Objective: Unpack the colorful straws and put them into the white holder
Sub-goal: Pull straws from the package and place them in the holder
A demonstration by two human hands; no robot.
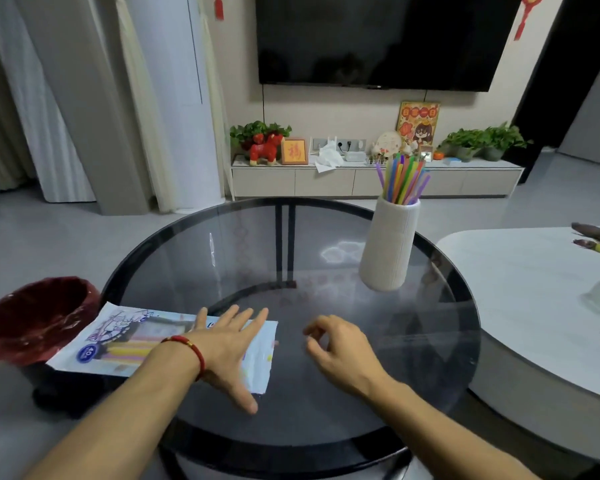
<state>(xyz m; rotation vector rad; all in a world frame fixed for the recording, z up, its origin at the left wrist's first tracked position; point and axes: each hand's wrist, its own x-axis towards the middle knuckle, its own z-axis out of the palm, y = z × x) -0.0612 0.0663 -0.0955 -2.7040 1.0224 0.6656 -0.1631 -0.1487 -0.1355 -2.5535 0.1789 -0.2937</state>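
A tall white ribbed holder (388,247) stands upright at the back right of the round glass table (291,424), with several colorful straws (404,180) sticking out of its top. A flat printed straw package (129,341) lies at the table's left edge, with striped straw colours showing on it. My left hand (226,348), with a red bracelet on the wrist, lies spread flat on the package's right end. My right hand (336,344) hovers over bare glass just right of the package, fingers loosely curled and holding nothing.
A dark red lined bin (32,317) stands on the floor left of the table. A white oval table (534,292) with small items sits to the right. A TV cabinet with plants and ornaments runs along the far wall.
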